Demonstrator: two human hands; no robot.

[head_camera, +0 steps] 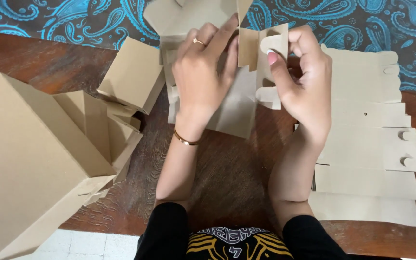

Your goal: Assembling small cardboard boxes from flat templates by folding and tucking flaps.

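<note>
I look down on a dark wooden counter [227, 178] with two bare hands raised over its middle. My left hand [203, 72], wearing a ring and a thin gold bracelet, presses its fingers flat against a partly folded tan cardboard box blank [237, 110] that stands at the far middle of the counter. My right hand [304, 82] pinches a slotted tab [270, 53] of that same blank between thumb and fingertips, so both hands are grasping the one piece of card. To the left, well apart from the hands, I count three folded boxes: one large box [25, 163] in the near left corner, a smaller open box [99, 130] leaning against it, and one small closed box [133, 74] just beside the blank. To the right lies one stack of flat, unfolded blanks [367, 144], touching my right forearm; I cannot tell how many sheets it holds. Beyond the counter, a cloth [73, 21] with a blue paisley pattern runs along the far edge. Black sleeves frame the near edge.
</note>
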